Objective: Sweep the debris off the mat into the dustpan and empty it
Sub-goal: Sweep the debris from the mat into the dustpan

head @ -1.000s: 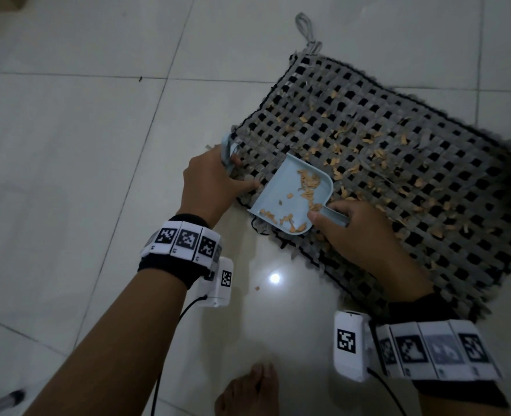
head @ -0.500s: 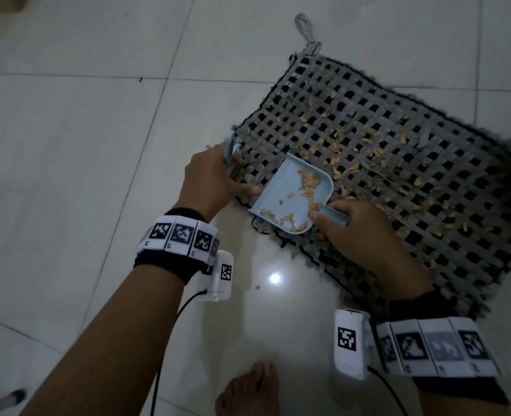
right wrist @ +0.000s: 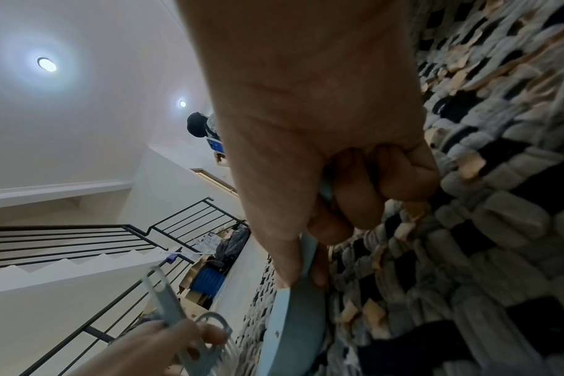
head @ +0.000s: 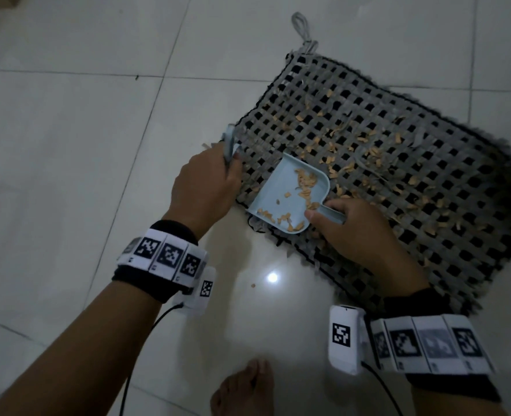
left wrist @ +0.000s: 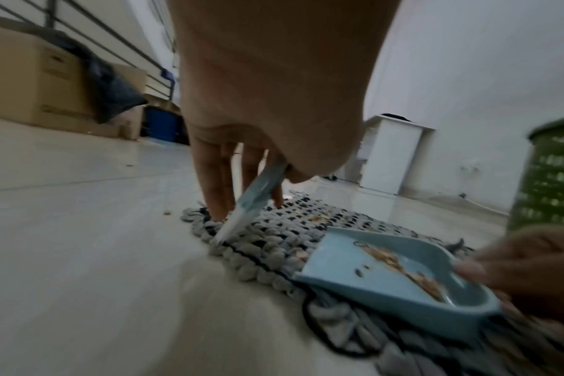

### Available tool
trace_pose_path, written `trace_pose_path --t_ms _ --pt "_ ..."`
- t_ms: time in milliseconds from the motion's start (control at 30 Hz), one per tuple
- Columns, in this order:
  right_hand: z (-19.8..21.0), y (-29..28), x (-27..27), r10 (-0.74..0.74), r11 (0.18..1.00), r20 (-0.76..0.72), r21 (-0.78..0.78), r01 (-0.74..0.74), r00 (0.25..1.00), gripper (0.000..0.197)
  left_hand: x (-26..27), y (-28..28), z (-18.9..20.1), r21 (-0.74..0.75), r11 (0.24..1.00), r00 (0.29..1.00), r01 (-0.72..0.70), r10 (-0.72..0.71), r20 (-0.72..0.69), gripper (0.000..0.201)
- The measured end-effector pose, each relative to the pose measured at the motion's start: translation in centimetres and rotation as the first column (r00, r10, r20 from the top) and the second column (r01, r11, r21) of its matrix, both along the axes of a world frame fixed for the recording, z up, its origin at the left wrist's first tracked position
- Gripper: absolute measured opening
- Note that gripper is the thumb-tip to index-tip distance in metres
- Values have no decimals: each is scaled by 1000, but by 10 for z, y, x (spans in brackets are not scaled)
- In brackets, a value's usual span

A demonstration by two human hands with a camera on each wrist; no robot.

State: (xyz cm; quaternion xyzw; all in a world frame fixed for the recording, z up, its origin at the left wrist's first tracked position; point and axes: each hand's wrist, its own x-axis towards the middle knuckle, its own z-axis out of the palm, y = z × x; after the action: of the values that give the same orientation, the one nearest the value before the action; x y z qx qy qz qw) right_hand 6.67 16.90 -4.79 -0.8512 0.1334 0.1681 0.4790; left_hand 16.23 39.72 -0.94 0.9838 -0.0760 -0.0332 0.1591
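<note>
Right now I have both hands down at the near-left corner of the mat (head: 398, 163), which lies flat on the tiled floor (head: 68, 145). My right hand (head: 356, 232) has its fingers and thumb curled tight round the handle of the pale blue dustpan (head: 290, 196); in the right wrist view the fingers (right wrist: 364, 193) are folded over the handle. The dustpan rests on the near-left part of the mat, its open mouth facing left toward the mat's edge and slightly overhanging the fringe. Tan debris (head: 303, 181) lies in a line along the pan's right wall and in a scatter near its near rim. Much more of the same debris (head: 365, 151) is spread over the middle of the mat, to the right of and beyond the pan.

My left hand (head: 206, 187) grips a small pale blue brush (head: 228, 145), fingers wrapped round its handle. In the left wrist view the brush (left wrist: 251, 203) slants down with its tip touching the mat's left edge, just left of the dustpan (left wrist: 393, 277) and apart from it.

A single flake lies on the floor near the mat's near edge. A green perforated bin (left wrist: 551, 178) stands at the right of the left wrist view, beyond my right hand. Cardboard boxes (left wrist: 32, 76) sit far off to the left by a railing.
</note>
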Motion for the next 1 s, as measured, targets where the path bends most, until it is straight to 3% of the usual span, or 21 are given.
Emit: trace_pose_path --t_ms 67,200,300,400,467,600,767,867,1000 --pt "0 0 0 -7 1000 4 4 7 1000 29 -9 -5 -4 98 994 999 48 -49 14 38" --pt "0 -2 -1 -20 1000 -6 6 20 1000 24 -23 -18 -12 -72 988 990 133 -135 -29 33" --pt "0 -2 -1 -22 1000 -14 5 23 1000 26 -9 -10 -8 -184 983 1000 11 -7 23 50" --pt "1 -1 -2 -21 1000 -10 0 21 1000 25 5 -3 -5 -141 989 993 -33 49 110 46" --pt "1 -1 -1 -26 1000 -12 -10 25 1000 27 2 -13 -8 -117 993 997 21 -11 82 39" --pt "1 -3 -1 -24 1000 -4 -9 23 1000 34 -16 -43 -18 -229 961 988 157 -155 27 36" --pt "0 -4 -4 -21 1000 -2 -6 21 1000 25 6 -26 -8 -300 953 997 43 -21 74 54" --pt "1 -3 -3 -23 1000 -4 -14 23 1000 28 19 -10 -1 -260 965 993 -25 54 104 59" --pt "0 -3 -2 -30 999 -13 -18 29 999 30 8 -20 -12 -170 983 998 63 -63 6 49"
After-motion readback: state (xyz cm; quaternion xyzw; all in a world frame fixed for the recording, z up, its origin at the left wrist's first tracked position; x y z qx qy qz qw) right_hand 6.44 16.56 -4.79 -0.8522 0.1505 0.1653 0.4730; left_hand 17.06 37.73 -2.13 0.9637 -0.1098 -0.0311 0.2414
